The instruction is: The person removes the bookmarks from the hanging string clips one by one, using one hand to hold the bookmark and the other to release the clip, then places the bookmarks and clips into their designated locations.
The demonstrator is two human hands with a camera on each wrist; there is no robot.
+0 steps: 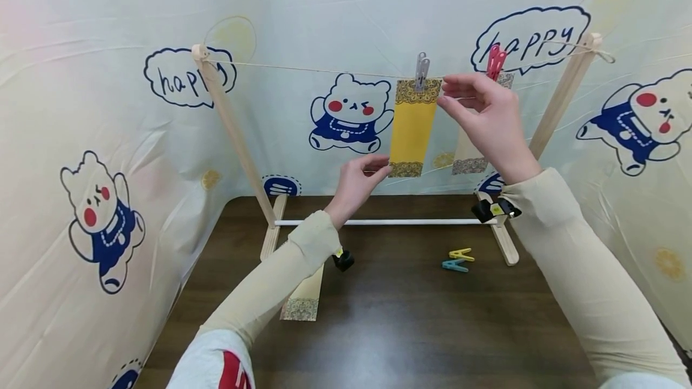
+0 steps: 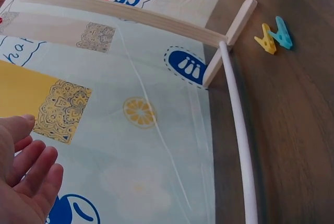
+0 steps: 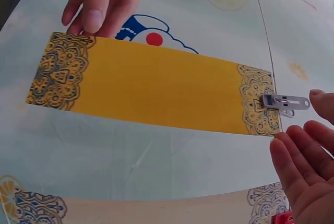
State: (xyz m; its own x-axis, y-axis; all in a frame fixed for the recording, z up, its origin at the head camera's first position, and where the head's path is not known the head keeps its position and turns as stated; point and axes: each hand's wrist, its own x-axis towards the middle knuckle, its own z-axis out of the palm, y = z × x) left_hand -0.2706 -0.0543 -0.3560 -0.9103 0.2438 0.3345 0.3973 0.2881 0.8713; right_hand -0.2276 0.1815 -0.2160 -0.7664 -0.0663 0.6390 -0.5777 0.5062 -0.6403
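A yellow paper strip with dark lace-patterned ends (image 1: 413, 131) hangs from a thin string, held at its top by a grey clothespin (image 1: 422, 71). My left hand (image 1: 358, 183) is at the strip's lower left edge, thumb tip right by the patterned end, fingers loosely bent. At the upper right corner is my right hand (image 1: 486, 116). In the right wrist view, its fingertips (image 3: 279, 145) come up to that corner and the thumb is apart from the clothespin. A beige strip (image 1: 469, 152), partly behind the right hand, hangs under a red clothespin (image 1: 495, 63).
The string runs between two wooden posts (image 1: 232, 131), joined low down by a white rod (image 1: 411, 221). On the dark table (image 1: 400, 317) lie a yellow clothespin (image 1: 461, 254), a blue clothespin (image 1: 455, 265) and another patterned strip (image 1: 303, 302), partly under the left sleeve. A printed curtain (image 1: 303, 29) stands behind.
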